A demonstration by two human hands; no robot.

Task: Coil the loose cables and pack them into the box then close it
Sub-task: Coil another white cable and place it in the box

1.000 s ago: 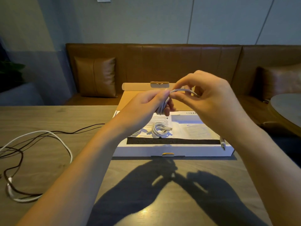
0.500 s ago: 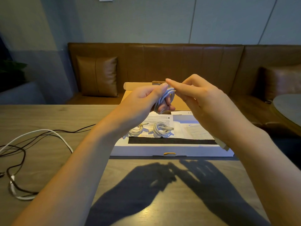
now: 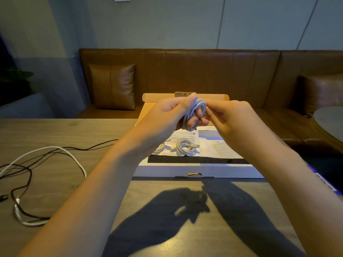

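Far left on the table (image 3: 55, 130), a loose white cable (image 3: 76, 160) and a dark cable (image 3: 27, 182) lie tangled and uncoiled, probably next in line. Centre, raised over the open box (image 3: 194, 170), the left hand (image 3: 167, 115) grips a white coil (image 3: 194, 114) looped around its fingers, which serve as a winding form. The right hand (image 3: 228, 115) pinches the coil's top, likely tucking the end; two finished coils (image 3: 185, 147) already lie inside.
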